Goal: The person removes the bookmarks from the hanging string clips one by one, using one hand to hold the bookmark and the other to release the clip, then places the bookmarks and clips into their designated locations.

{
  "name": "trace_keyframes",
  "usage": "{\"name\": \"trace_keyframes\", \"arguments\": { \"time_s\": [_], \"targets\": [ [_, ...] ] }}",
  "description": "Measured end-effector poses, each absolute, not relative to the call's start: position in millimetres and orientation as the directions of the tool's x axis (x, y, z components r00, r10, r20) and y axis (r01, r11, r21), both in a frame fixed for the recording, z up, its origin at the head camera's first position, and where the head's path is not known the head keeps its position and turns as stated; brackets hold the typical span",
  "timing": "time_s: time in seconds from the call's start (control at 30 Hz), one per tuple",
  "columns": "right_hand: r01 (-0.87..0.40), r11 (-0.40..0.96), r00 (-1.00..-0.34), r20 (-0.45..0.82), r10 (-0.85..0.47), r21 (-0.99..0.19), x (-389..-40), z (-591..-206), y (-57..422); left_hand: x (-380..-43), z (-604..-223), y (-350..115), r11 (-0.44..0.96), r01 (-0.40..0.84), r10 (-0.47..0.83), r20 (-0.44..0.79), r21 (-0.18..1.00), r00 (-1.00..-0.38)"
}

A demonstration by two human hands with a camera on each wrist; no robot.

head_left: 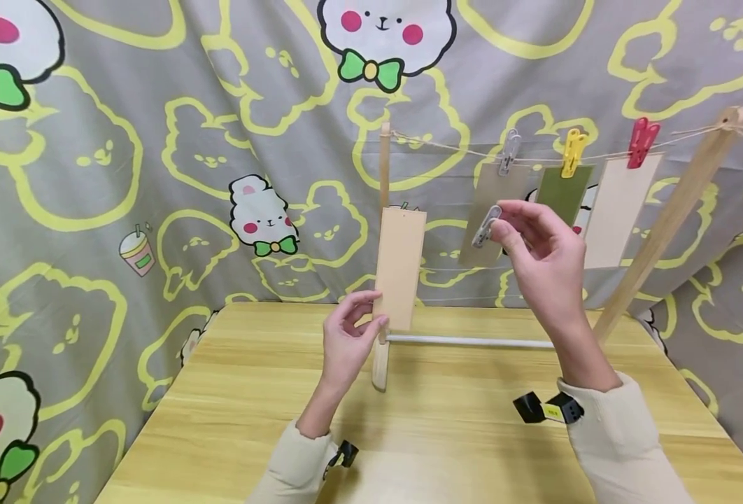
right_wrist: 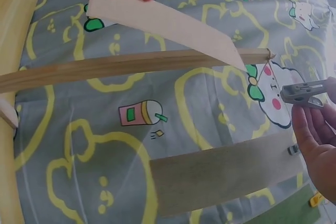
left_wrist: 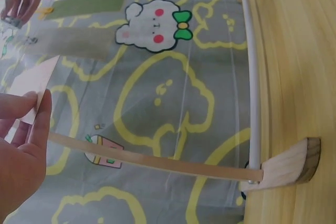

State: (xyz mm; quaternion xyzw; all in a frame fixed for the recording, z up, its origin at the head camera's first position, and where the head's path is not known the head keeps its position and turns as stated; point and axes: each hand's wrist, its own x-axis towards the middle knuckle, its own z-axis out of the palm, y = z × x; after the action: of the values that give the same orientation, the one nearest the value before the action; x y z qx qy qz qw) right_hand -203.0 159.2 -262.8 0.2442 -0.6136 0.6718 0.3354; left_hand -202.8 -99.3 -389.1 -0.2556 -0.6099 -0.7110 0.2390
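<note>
Behind the string [head_left: 538,160], a grey cloth [head_left: 327,161] printed with yellow animal outlines fills the background. Below the string: wood-grain surface [head_left: 472,448]. At the string's right end, a thick wooden right post [head_left: 667,224]; at its left end, a slimmer-looking left post [head_left: 385,168]; low beneath it, a white rod [head_left: 472,341].

Cards, by position on the string: pale card [head_left: 623,210] nearest the right end, green card [head_left: 560,196] next, grey card [head_left: 500,187] left of that. Tan card [head_left: 401,269] is below the string's left stretch, near upright, in front of the left post, apart from the string; no peg on it.

Hands: below the string's left end, left hand [head_left: 349,336], grip closed, pinching the tan card near its bottom. Below the string, in front of the grey card, right hand [head_left: 550,248], thumb and finger pinching a loose peg [head_left: 486,226].

On the string: red peg [head_left: 642,143], yellow peg [head_left: 573,154], translucent peg [head_left: 508,152], one per hanging card.

Progress, judged: three cards of the four visible are hung. Outstanding: the tan card, not yet fastened, and the loose peg, clear of the string. Leftmost stretch of string looks the likely place for both.
</note>
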Motion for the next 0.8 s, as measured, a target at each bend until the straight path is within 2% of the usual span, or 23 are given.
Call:
{"name": "trace_keyframes", "arguments": {
  "time_s": [0.43, 0.8],
  "targets": [
    [-0.726, -0.120, -0.688, 0.706, 0.168, -0.678, -194, -302, 162, -194, -399, -113, -0.113, 0.625, -0.023, 0.627, 0.772, -0.779],
    [-0.701, -0.147, -0.712, 0.673, 0.198, -0.698, -188, -326, 168, -186, -403, -129, -0.075, 0.616, -0.015, 0.617, 0.784, -0.787]
  ]
}}
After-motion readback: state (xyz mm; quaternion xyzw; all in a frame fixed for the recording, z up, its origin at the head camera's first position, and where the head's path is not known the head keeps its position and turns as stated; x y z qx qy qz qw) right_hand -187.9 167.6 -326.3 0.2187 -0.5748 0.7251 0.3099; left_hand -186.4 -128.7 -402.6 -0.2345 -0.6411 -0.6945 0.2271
